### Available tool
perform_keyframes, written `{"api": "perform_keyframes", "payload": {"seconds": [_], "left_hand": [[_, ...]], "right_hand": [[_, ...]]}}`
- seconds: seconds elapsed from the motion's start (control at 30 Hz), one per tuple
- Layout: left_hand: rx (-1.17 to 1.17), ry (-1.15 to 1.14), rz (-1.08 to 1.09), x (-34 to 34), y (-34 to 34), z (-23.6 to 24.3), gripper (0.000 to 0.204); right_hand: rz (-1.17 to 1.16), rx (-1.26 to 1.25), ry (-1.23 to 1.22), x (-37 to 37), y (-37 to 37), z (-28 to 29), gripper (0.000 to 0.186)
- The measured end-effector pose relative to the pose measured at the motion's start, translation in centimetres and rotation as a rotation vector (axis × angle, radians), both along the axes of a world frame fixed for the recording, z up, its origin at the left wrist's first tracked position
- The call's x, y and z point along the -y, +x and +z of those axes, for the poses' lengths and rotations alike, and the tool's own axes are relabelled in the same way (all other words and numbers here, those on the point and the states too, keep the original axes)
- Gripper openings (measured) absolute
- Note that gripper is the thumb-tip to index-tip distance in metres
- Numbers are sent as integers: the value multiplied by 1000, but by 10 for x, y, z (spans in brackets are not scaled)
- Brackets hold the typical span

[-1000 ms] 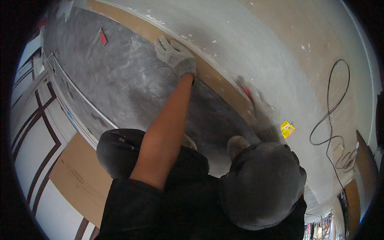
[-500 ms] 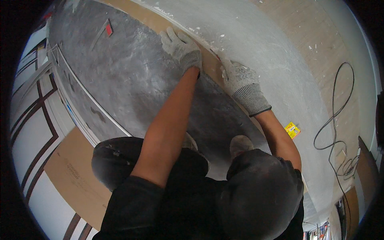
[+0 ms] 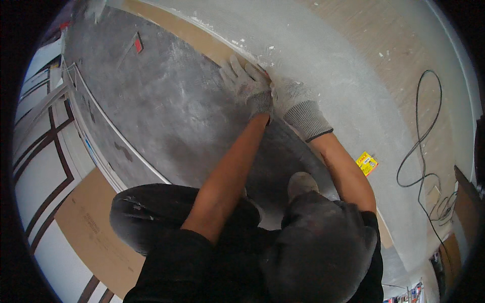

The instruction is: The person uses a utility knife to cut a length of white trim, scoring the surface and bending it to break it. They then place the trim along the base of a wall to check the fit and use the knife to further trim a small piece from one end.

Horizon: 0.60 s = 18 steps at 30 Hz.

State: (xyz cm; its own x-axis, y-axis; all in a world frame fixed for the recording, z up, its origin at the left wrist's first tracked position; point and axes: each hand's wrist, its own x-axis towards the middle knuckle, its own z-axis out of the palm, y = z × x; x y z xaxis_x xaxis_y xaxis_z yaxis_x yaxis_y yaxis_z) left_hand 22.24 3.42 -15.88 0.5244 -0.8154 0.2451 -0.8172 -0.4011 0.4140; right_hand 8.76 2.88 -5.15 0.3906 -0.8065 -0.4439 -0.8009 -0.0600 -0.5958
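Observation:
Both of my hands wear speckled grey work gloves and lean on a long brown board strip [image 3: 166, 24]. My left hand [image 3: 246, 83] lies flat with its fingers spread over the strip. Close beside it on the right, my right hand [image 3: 293, 97] is closed, its knuckles turned up. By its fingertips shows a thin reddish thing [image 3: 264, 73], mostly hidden, so its kind cannot be made out. White crumbs and dust lie along the strip's far edge. Under my left forearm spreads a dark grey dusty surface [image 3: 166, 96].
A small square tool with a red patch [image 3: 138, 44] lies at the far left. Pale thin rods [image 3: 118, 132] and a cardboard sheet [image 3: 96, 227] are on the left. To the right are a yellow packet [image 3: 367, 163] and a looped black cable [image 3: 420, 141]. My knees are bent below.
My left hand has slid right and nearer along the strip, up against my right hand. The right hand has shifted slightly left.

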Motion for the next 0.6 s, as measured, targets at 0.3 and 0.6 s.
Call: {"api": "perform_keyframes", "payload": {"seconds": [0.3, 0.6], "left_hand": [[34, -30, -14, 3, -6, 4, 50], [88, -52, -7, 4, -10, 6, 51]], "right_hand": [[98, -90, 62, -5, -8, -22, 47], [52, -69, -70, -20, -18, -19, 38]]}}
